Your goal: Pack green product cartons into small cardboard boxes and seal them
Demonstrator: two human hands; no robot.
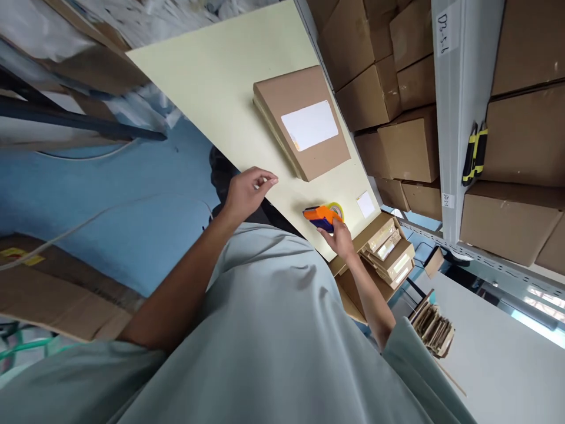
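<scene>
A flat brown cardboard box [324, 156] with a white label [310, 125] lies on the pale yellow table [207, 76]. Close to the table's near edge, my right hand [339, 237] is wrapped round an orange and dark blue tape dispenser [320, 217] with a yellow roll. My left hand [248, 191] hovers by the edge, left of the dispenser and short of the box. Its thumb and fingertips come together in a pinch, and nothing shows between them. A small white paper [365, 204] lies right of the dispenser.
Stacked cardboard boxes [408, 147] fill the shelf beyond the table. Two yellow and black cutters [475, 153] hang on the shelf post. An open carton [353, 288] with smaller boxes stands at the table's right end. Blue floor shows at left, with a cable [88, 221].
</scene>
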